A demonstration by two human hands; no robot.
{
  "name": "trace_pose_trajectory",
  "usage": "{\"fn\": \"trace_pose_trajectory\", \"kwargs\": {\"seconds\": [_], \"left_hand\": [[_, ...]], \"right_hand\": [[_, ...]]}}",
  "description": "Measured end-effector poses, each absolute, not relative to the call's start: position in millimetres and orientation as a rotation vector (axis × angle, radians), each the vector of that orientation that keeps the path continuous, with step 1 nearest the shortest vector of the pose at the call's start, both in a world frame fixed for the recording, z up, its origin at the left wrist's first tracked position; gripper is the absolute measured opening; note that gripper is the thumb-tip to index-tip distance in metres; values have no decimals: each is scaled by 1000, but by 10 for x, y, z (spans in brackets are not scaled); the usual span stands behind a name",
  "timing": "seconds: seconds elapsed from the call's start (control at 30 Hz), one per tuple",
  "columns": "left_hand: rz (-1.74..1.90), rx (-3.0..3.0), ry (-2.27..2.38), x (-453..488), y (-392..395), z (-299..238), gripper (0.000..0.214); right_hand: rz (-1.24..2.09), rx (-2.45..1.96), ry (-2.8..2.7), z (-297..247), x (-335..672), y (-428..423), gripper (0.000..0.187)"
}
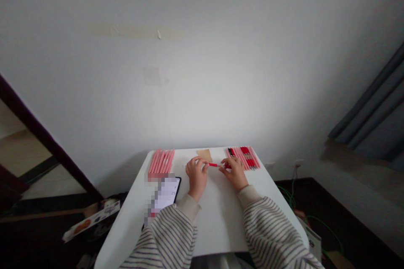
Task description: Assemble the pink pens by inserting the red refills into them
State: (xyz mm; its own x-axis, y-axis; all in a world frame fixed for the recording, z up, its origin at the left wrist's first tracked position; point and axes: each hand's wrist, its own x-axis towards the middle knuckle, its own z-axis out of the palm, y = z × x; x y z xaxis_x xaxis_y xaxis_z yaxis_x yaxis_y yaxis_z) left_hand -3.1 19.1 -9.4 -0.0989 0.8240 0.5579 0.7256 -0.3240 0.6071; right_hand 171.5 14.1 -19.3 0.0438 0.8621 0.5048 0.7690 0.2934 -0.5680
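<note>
A slim red pen (213, 164) lies level between my two hands, over the back half of the white table (221, 210). My left hand (197, 175) pinches its left end with closed fingers. At the pen's right end, where a paler stretch shows, my right hand (235, 172) has its fingers closed; they partly cover another red part. Several pink pens (161, 160) lie side by side to the left. Close beyond my right hand is a second row of pink pens (255, 157) with red and dark parts on it. A small tan square (205, 155) lies behind my hands.
A phone (167, 193) with a lit screen lies at the table's left, partly blurred out. The wall (202, 92) rises behind the table's back edge. Green cables (287, 195) run along the floor at right. A grey curtain (375, 109) hangs farther right.
</note>
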Motion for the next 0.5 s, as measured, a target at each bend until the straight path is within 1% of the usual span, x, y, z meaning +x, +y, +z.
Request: {"fn": "trace_pose_trajectory", "kwargs": {"seconds": [0.17,0.4,0.5], "left_hand": [[1434,2015,1761,-35,185,-75,8],[1481,2038,1710,-27,200,-73,9],[1488,2056,1704,-30,207,-83,8]], "right_hand": [[93,-1477,-1760,-178,1720,142,17],[68,-1487,-1782,-180,1717,138,26],[82,-1504,-1789,-170,1712,132,27]]}}
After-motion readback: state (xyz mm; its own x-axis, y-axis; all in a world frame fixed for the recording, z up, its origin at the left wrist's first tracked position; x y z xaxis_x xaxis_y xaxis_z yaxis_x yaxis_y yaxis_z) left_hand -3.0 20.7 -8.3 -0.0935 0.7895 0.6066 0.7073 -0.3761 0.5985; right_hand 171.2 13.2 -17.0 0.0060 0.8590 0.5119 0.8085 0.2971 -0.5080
